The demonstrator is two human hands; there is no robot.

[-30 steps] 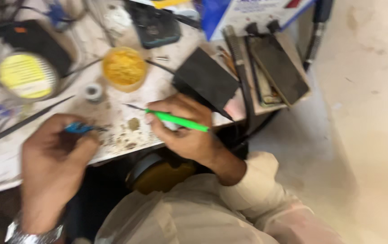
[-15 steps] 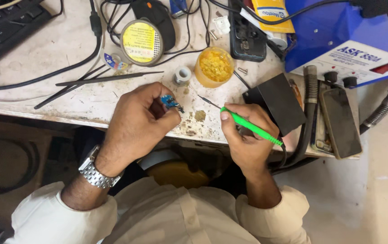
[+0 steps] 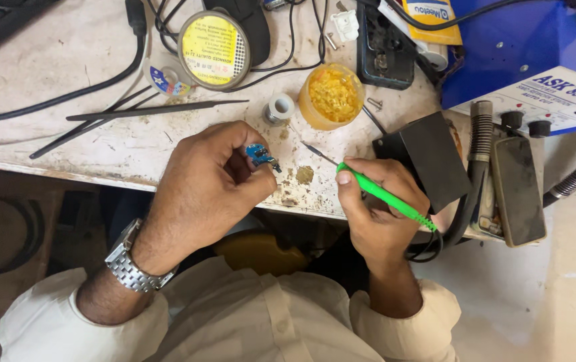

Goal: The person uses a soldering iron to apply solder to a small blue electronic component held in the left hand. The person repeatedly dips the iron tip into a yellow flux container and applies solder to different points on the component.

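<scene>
Stained white counter, cluttered: blue station box at the far right, black cables, a round yellow-labelled tin, an open tub of yellow paste, long tweezers. Left hand, wristwatch on, curls at the counter edge, grip pinching a small blue circuit board. Right hand holds a green-handled soldering iron pen-style, tip angled towards the board, just short of it.

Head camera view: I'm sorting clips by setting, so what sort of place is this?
Probably an electronics repair bench: the right hand holds a green soldering iron, the left hand a small blue circuit board, beside a blue rework station.
</scene>
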